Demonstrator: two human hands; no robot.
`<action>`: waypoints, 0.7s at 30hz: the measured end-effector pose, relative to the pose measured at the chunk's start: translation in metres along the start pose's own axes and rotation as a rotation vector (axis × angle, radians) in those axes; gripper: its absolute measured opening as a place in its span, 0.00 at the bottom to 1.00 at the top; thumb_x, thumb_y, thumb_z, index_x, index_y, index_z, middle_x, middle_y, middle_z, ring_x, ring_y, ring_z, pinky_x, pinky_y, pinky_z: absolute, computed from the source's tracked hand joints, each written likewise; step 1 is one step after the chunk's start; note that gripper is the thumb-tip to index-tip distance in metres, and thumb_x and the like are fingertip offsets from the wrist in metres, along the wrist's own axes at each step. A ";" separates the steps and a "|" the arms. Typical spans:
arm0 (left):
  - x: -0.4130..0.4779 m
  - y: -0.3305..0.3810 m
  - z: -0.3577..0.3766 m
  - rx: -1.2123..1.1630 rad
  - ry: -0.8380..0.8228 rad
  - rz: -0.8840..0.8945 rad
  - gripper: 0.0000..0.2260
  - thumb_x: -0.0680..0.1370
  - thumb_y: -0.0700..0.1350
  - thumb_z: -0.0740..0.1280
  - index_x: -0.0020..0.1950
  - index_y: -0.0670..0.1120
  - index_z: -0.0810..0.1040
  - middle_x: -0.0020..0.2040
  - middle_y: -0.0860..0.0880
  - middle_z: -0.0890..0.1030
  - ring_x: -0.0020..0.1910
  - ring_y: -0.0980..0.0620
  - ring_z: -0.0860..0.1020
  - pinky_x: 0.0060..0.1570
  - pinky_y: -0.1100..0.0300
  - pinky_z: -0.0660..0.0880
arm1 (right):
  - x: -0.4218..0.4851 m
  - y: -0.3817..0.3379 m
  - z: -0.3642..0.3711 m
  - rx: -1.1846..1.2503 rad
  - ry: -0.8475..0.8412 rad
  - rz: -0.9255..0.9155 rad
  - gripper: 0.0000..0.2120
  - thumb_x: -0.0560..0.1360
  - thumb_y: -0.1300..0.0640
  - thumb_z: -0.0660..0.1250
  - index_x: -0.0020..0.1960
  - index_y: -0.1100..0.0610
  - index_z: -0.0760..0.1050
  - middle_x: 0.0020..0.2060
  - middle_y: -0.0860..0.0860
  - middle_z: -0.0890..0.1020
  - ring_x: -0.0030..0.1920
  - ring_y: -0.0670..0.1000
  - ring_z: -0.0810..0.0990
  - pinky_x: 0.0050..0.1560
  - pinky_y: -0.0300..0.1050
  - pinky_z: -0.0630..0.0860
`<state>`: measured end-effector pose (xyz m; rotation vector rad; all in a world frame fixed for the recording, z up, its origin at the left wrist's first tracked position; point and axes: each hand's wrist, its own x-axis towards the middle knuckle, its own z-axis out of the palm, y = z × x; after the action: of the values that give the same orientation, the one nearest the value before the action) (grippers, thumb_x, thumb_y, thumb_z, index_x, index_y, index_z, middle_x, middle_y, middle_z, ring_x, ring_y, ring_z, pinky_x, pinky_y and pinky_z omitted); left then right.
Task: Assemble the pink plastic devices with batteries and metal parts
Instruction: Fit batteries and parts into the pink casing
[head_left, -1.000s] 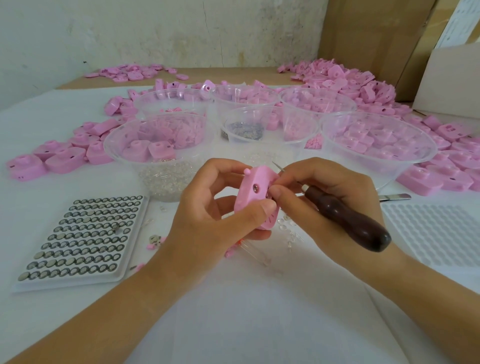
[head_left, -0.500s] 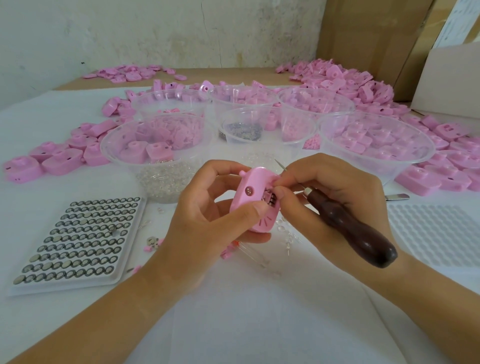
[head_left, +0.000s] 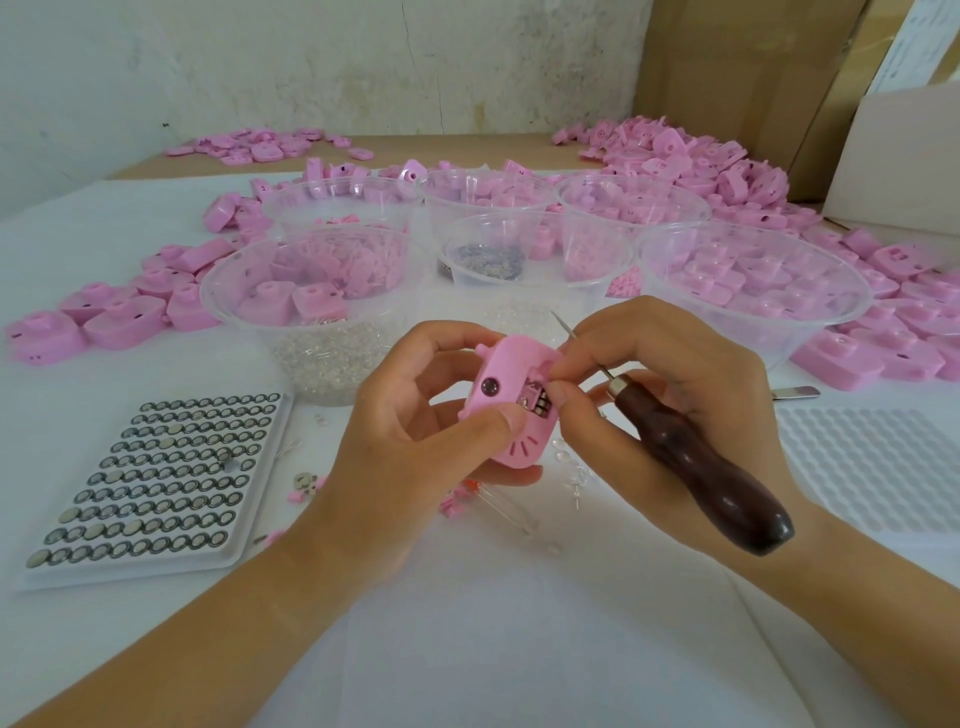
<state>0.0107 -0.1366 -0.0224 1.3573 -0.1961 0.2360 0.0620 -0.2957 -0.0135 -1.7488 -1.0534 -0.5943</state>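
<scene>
- The left hand (head_left: 415, 441) grips the pink device (head_left: 511, 374) at the centre, above the surface (head_left: 467, 649).
- The right hand (head_left: 675, 415) holds the awl (head_left: 701, 467); its fingertips (head_left: 558, 396) press at the open compartment.
- Batteries and a metal part seem inside; I think closing is left.
- Many housings (head_left: 701, 156) wait at 1 o'clock; the battery tray (head_left: 135, 574) at 8 o'clock is nearly full.

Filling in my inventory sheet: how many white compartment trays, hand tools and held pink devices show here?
White plastic compartment trays: 2
Dark wooden-handled awl: 1
Flat metal tool: 1
Held pink plastic device: 1
Total: 5
</scene>
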 end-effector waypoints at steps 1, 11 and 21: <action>0.000 0.000 0.000 0.001 -0.004 -0.003 0.13 0.60 0.43 0.72 0.43 0.54 0.81 0.43 0.48 0.83 0.36 0.47 0.83 0.31 0.57 0.79 | 0.000 0.000 0.000 0.000 -0.002 0.000 0.04 0.70 0.60 0.68 0.42 0.62 0.78 0.40 0.52 0.79 0.42 0.51 0.79 0.35 0.46 0.77; 0.001 0.000 0.001 -0.009 0.066 -0.066 0.12 0.65 0.36 0.67 0.47 0.46 0.78 0.40 0.47 0.83 0.31 0.44 0.82 0.27 0.59 0.78 | -0.001 0.003 -0.006 0.243 0.045 -0.022 0.12 0.71 0.58 0.57 0.40 0.54 0.79 0.34 0.51 0.79 0.36 0.53 0.78 0.37 0.45 0.73; 0.002 0.000 0.002 -0.012 0.102 -0.113 0.10 0.65 0.38 0.67 0.45 0.45 0.79 0.37 0.47 0.83 0.26 0.48 0.80 0.23 0.65 0.75 | -0.004 0.001 -0.005 0.489 0.044 0.196 0.05 0.62 0.58 0.58 0.33 0.56 0.73 0.28 0.48 0.81 0.27 0.55 0.78 0.31 0.39 0.74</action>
<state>0.0128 -0.1388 -0.0210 1.3362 -0.0354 0.2081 0.0617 -0.3022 -0.0147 -1.3786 -0.8920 -0.2243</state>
